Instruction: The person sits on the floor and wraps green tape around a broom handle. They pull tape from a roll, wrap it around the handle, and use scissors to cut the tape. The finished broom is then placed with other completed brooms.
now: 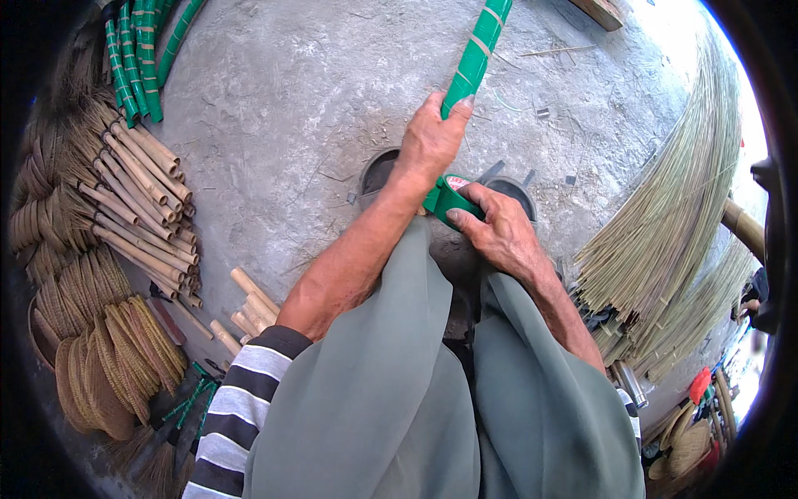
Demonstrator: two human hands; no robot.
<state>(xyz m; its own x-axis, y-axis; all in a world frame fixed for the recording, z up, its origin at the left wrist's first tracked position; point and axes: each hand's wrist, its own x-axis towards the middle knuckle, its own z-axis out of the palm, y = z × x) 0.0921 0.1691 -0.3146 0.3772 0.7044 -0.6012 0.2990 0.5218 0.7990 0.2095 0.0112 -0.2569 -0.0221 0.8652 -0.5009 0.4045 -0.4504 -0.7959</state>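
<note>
My left hand is closed around a green-wrapped stick, which slants up and away to the far edge of the view. Pale bands spiral along its green covering. Close to my knees, my right hand grips a roll of green tape between thumb and fingers. A stretch of tape runs from the roll toward the stick's near end, which is mostly hidden behind my left wrist and trouser leg.
Bamboo sticks with bristles are piled at left, below several green-wrapped handles. Coils of braided cord and loose bamboo pieces lie nearer. A big sheaf of dry stalks rests at right; a wooden block lies far off.
</note>
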